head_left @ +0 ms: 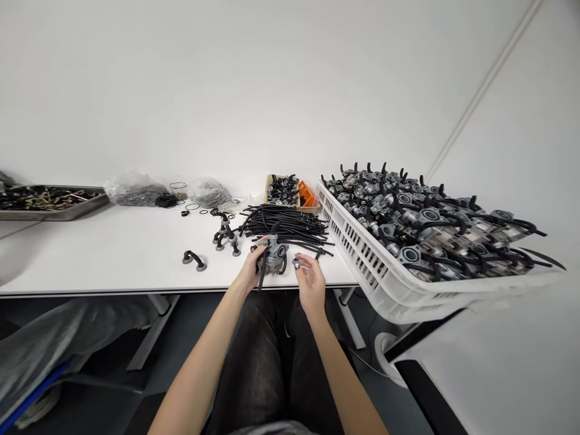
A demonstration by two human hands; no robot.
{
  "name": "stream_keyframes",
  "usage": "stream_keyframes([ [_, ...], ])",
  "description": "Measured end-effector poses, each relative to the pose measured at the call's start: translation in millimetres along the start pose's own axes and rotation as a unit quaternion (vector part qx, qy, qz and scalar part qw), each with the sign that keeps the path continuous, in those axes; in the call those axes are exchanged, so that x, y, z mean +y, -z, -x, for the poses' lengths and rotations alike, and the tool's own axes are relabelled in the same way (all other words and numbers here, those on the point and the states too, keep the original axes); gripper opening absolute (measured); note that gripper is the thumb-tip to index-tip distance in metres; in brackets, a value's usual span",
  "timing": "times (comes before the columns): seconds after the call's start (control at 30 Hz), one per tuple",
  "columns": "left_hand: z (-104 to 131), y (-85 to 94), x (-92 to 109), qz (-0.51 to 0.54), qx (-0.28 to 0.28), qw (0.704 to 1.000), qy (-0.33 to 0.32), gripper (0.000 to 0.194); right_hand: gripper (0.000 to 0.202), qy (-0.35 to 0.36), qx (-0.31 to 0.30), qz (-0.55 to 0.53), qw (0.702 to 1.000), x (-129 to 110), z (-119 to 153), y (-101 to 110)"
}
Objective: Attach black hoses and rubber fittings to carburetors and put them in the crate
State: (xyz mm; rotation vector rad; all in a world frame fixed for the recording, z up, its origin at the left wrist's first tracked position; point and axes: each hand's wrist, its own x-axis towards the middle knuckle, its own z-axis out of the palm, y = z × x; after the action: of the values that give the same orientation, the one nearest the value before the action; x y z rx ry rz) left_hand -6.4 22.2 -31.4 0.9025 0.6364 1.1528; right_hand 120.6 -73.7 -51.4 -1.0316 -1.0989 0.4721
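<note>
Dark trousers [244, 362] lie nearest, below the tabletop's [113, 260] front edge. Near that edge, the left hand [249, 267] curls around a metal part [272, 260]; the right hand [310, 281] pinches a small shiny piece [296, 264], just apart. Judged rigid, moderately heavy; best held by its middle, not the bendy hose [263, 273].

A white counter [127, 254] crosses the middle of the frame. On it, at far left, lies a metal tray [90, 206]; to its right sit two clear bags [211, 192], with black rings [185, 212] around the gap between them. Black elbows [225, 223] with grey ends stand bunched left of centre, more set apart farther left. Hoses [285, 222] lie heaped at centre, a yellow box [267, 190] and orange bin [307, 193] just behind.
</note>
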Motion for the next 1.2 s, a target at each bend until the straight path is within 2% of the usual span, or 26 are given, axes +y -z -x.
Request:
stream_keyframes([
  [0.13,-0.1,-0.1,-5.1,-0.052,0.038,0.994,-0.093,0.05,0.012,-0.002,-0.042,0.064,0.997,-18.0,17.2,-0.9],
  [0.33,3.4,-4.4,-4.1,-0.148,0.072,0.971,-0.173,0.038,0.013,-0.04,-0.099,0.099,0.989,-12.4,6.5,-9.1],
  [0.7,5.0,-7.5,-4.7,-0.185,0.07,0.965,-0.172,0.044,0.012,-0.032,-0.084,0.034,0.995,6.5,-9.8,0.4],
  [0.97,1.9,-4.8,-7.0,-0.187,0.068,0.963,-0.18,0.039,0.006,-0.015,-0.099,-0.048,0.994,24.2,-16.4,-10.0],
  [1.2,2.5,-5.1,-7.8,-0.18,0.075,0.966,-0.169,0.04,0.005,-0.012,-0.097,-0.034,0.995,27.6,-14.0,-10.2],
])
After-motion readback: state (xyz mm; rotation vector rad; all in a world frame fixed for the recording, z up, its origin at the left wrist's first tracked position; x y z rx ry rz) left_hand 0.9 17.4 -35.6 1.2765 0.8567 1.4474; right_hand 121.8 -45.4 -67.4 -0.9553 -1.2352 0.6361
